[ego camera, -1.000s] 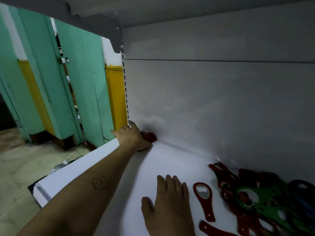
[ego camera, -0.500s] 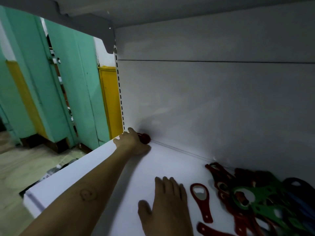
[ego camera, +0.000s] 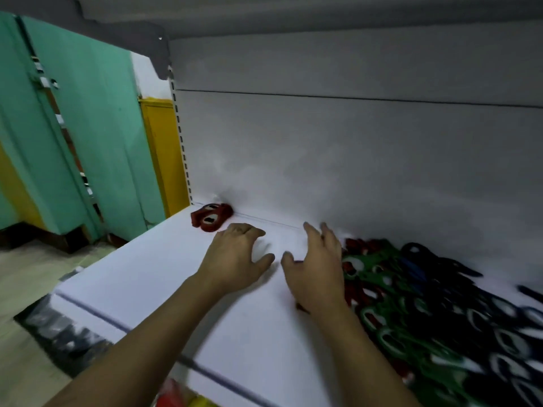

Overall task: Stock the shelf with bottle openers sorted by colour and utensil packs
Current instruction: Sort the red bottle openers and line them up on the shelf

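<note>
Red bottle openers point(ego camera: 211, 220) lie in a small stack at the back corner of the shelf point(ego camera: 164, 274), at eleven o'clock from the left hand point(ego camera: 235, 257). That hand is palm down, fingers loosely spread, holding nothing. At its three o'clock, the right hand point(ego camera: 317, 268) lies flat with straight fingers at the nine o'clock edge of the mixed pile point(ego camera: 426, 304) of red, green, blue and black openers.

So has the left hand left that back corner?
Yes: the left hand has pulled back from the corner's red openers, toward the shelf front.
</note>
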